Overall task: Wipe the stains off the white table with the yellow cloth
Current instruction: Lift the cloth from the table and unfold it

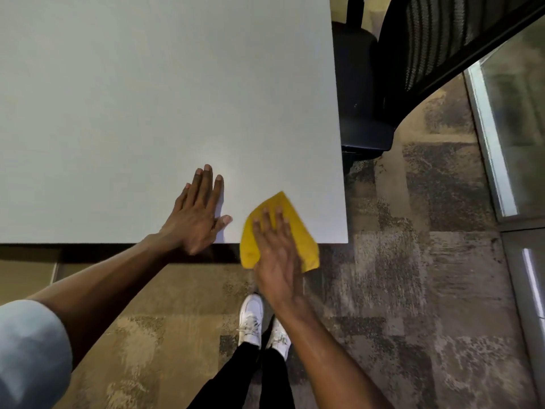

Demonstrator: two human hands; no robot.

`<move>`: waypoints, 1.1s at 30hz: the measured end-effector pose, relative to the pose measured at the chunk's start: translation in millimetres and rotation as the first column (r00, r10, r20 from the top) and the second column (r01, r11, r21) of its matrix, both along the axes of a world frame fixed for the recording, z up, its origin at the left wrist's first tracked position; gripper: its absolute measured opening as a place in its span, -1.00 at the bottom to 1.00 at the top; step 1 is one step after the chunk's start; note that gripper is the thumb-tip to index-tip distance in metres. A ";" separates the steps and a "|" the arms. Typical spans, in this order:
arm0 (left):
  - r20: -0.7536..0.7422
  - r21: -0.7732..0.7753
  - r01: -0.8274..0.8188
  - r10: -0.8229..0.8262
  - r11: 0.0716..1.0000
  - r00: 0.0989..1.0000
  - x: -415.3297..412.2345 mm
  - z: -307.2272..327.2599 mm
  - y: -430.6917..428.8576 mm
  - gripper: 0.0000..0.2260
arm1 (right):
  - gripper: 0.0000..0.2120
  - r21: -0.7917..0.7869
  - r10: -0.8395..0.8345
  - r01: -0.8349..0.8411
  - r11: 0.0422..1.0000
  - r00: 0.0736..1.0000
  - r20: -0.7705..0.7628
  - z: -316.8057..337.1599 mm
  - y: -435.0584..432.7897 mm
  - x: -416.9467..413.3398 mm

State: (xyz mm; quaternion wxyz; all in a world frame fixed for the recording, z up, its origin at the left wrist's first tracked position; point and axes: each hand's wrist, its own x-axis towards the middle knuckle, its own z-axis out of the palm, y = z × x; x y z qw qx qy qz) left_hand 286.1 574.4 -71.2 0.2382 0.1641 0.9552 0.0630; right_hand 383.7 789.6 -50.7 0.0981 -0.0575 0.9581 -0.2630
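The white table [153,98] fills the upper left of the view, its near edge running across the middle. The yellow cloth [298,228] lies over the near right corner area, half on the top and half hanging past the edge. My right hand [275,249] presses flat on the cloth with fingers spread. My left hand [197,214] rests flat on the bare tabletop just left of the cloth, fingers apart, holding nothing. I see no distinct stains on the surface.
A black mesh office chair [413,60] stands past the table's right edge. Patterned carpet [413,261] covers the floor below and right. My white shoes [259,323] stand near the table edge. A glass partition [510,128] runs along the far right.
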 end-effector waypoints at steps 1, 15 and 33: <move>0.043 -0.018 -0.015 0.015 1.000 0.999 -2.4 7.6 2.0 -0.24 | -0.36 0.016 0.098 -0.099 0.995 0.995 0.033 2.2 1.7 3.7; 0.530 0.305 -0.649 0.442 0.697 0.724 78.4 149.6 70.8 -0.44 | -0.62 -0.374 -0.234 0.279 0.884 0.959 0.162 111.8 65.0 57.0; 0.516 0.758 -0.604 0.341 0.245 0.786 128.2 277.8 66.8 -0.80 | -0.63 -0.716 -0.346 0.282 0.639 0.936 0.060 210.7 71.4 68.2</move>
